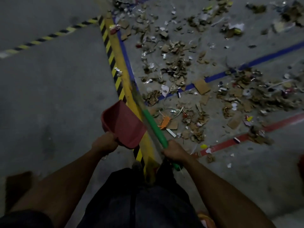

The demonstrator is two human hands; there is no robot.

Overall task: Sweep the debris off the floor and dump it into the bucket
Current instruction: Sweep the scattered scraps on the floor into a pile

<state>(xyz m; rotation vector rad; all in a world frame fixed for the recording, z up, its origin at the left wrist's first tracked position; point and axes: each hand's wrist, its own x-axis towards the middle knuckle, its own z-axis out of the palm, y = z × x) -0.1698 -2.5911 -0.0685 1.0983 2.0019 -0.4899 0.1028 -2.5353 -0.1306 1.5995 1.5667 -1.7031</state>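
My left hand (105, 143) grips the near end of a red dustpan (124, 124), held above the floor with its open mouth pointing away from me. My right hand (174, 151) grips the green handle of a broom (153, 127), whose blurred bristles reach forward along the yellow stripe. Debris (185, 83) of torn cardboard, paper scraps and foil wrappers lies scattered over the grey floor ahead and to the right. No bucket is in sight.
A yellow stripe (117, 51) edged with black-and-yellow hazard tape runs away from my feet. Blue tape lines (256, 62) and a red tape line (230, 141) cross the littered area. Bare concrete floor (52, 89) lies to the left.
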